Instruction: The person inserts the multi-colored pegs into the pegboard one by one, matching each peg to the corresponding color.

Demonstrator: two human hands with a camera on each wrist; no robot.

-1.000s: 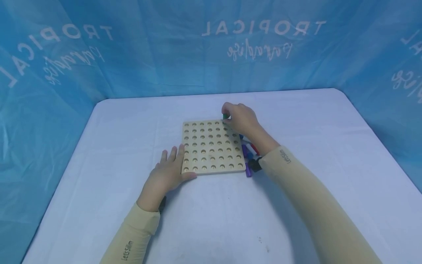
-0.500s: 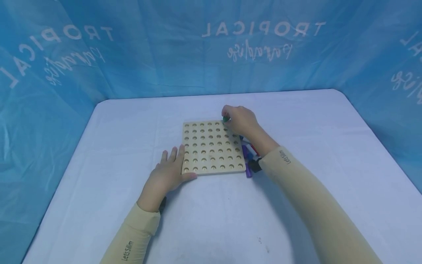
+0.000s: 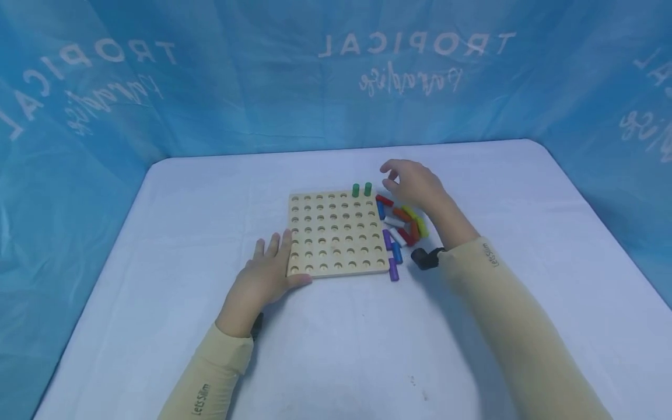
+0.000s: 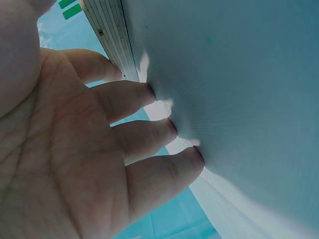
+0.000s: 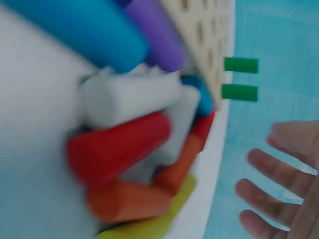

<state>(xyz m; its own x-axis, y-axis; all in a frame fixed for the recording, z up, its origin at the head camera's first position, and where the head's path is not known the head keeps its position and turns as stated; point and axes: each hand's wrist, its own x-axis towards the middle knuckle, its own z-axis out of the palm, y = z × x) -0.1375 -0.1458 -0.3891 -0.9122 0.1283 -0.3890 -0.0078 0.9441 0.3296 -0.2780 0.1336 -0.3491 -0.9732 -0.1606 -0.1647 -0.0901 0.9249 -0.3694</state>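
Observation:
A square wooden pegboard (image 3: 336, 233) with rows of round holes lies on the table. Two green pegs (image 5: 240, 92) stand upright in holes at its far right corner. My left hand (image 3: 265, 277) rests along the board's left edge, fingers spread and thumb at the near left corner; in the left wrist view its fingertips touch the white cloth. My right hand (image 3: 417, 184) hovers beyond the board's right far corner, holding nothing, its fingers loosely bent and apart from the pegs. Below it lies a pile of loose pegs, among them a red peg (image 5: 119, 144) and a white peg (image 5: 132, 97).
Purple pegs (image 3: 394, 269) and blue pegs (image 3: 397, 253) lie close against the board's right side. Orange pegs and yellow pegs (image 3: 422, 226) lie farther right. A white cloth (image 3: 336, 350) covers the table, and a blue printed curtain (image 3: 262, 87) hangs behind it.
My right hand has let go of a green peg, which now stands in the board, and has moved right, uncovering the pile of pegs. My left hand has stayed in place.

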